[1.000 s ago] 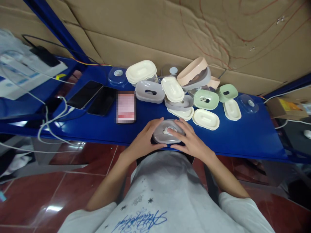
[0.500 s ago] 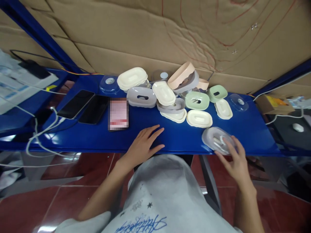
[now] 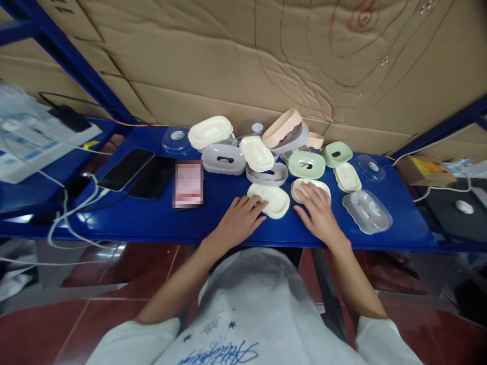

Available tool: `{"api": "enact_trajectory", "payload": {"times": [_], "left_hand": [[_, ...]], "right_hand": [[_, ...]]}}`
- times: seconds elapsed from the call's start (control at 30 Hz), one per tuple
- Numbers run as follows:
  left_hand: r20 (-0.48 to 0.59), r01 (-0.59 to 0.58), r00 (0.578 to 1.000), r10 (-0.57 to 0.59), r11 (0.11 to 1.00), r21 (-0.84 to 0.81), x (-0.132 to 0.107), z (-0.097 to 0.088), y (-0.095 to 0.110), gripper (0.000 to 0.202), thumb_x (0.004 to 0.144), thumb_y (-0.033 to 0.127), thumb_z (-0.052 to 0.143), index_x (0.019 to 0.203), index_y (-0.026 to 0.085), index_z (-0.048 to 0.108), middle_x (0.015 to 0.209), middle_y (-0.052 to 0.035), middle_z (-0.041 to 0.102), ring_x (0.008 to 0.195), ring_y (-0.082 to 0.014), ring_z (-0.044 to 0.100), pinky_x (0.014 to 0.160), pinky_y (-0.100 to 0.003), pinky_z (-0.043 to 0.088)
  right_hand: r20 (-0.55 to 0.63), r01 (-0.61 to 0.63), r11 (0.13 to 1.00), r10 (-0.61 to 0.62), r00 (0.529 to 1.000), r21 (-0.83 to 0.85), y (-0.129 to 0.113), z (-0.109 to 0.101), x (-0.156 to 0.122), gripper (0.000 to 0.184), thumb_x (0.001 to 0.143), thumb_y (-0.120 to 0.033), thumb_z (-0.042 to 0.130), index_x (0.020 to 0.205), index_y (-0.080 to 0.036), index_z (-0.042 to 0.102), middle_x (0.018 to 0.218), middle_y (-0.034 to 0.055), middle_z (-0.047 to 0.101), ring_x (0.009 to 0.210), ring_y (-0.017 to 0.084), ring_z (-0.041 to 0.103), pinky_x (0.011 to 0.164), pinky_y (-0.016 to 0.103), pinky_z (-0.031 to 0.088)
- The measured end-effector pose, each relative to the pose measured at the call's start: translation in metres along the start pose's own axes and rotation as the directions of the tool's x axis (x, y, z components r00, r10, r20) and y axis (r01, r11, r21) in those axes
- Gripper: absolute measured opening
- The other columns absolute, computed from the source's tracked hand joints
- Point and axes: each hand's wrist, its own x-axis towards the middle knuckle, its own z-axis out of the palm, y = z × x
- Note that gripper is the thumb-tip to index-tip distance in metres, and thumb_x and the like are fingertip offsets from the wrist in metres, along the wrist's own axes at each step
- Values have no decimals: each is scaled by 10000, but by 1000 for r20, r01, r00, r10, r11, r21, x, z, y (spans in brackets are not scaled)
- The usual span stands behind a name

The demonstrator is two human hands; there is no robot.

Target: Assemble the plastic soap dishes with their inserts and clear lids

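My left hand (image 3: pixel 243 220) has its curled fingertips on the left edge of a cream oval tray (image 3: pixel 278 200), which lies on the blue table. My right hand (image 3: pixel 319 215) lies with fingers spread over a second cream tray (image 3: pixel 324 188), partly hiding it. To the right sits a grey soap-dish-like oval case (image 3: pixel 367 212) with a clear lid, touched by neither hand. Just behind the trays are a grey oval shell (image 3: pixel 266 175) and a light green one (image 3: pixel 306 165) with a slot. Another cream tray (image 3: pixel 347 177) rests beside them.
More grey, peach and cream pieces are heaped along the cardboard wall (image 3: pixel 190 66), including a peach shell (image 3: pixel 283 128). Clear lids (image 3: pixel 369 167) lie at the back. Phones (image 3: pixel 152 176) and white cables (image 3: pixel 59 223) occupy the left. A small carton (image 3: pixel 426 172) stands far right.
My right hand has let go of the lidded grey case and moved left onto a cream tray. My left hand has reached forward, and its tray has slid out from under the grey shell toward me.
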Motion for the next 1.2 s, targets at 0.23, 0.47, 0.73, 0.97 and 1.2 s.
{"api": "enact_trajectory", "payload": {"times": [0.23, 0.47, 0.73, 0.97, 1.2], "left_hand": [[-205, -55, 978, 25, 989, -139, -53, 1, 0, 130, 1084, 322, 680, 1104, 204, 732, 1175, -102, 723, 1102, -289, 660, 1022, -500, 437], [-244, -39, 970, -22, 970, -242, -66, -2, -13, 194, 1076, 290, 675, 1260, 228, 684, 1349, -127, 675, 1193, -286, 678, 1052, -505, 502], [-191, 9, 978, -87, 925, -380, -67, -1, -19, 576, 1048, 331, 725, 1580, 323, 503, 1657, -144, 455, 1523, -367, 486, 1237, -590, 490], [-124, 103, 975, -183, 873, -477, -71, 3, -20, 811, 1030, 360, 761, 1711, 379, 320, 1728, -142, 365, 1462, -340, 572, 1197, -534, 563], [-109, 112, 976, -188, 865, -489, -69, 5, -21, 891, 1008, 369, 793, 1725, 404, 266, 1739, -139, 348, 1516, -360, 525, 1240, -579, 520]], "right_hand": [[164, 77, 995, -88, 983, 71, -37, 19, 52, 472, 1159, -414, 467, 1582, -222, 553, 1584, 151, 620, 1533, 309, 514, 1321, 579, 228], [135, -11, 998, 2, 991, 69, -26, 24, 55, 310, 1144, -245, 465, 1328, -201, 711, 1301, 126, 765, 1259, 297, 689, 1258, 600, 285], [-28, -251, 761, 332, 943, 598, -27, -1, 56, 387, 1163, -491, 417, 1287, -269, 708, 1030, 46, 740, 910, 212, 688, 837, 360, 548], [76, -397, 612, 482, 873, 684, -27, 19, 71, 583, 1097, -717, 407, 1228, -240, 716, 1227, 91, 746, 1164, 261, 688, 1044, 440, 538], [84, -395, 621, 468, 880, 677, -27, 17, 63, 538, 1040, -701, 567, 1291, -249, 715, 1294, 89, 767, 1185, 272, 701, 1053, 433, 557]]}}
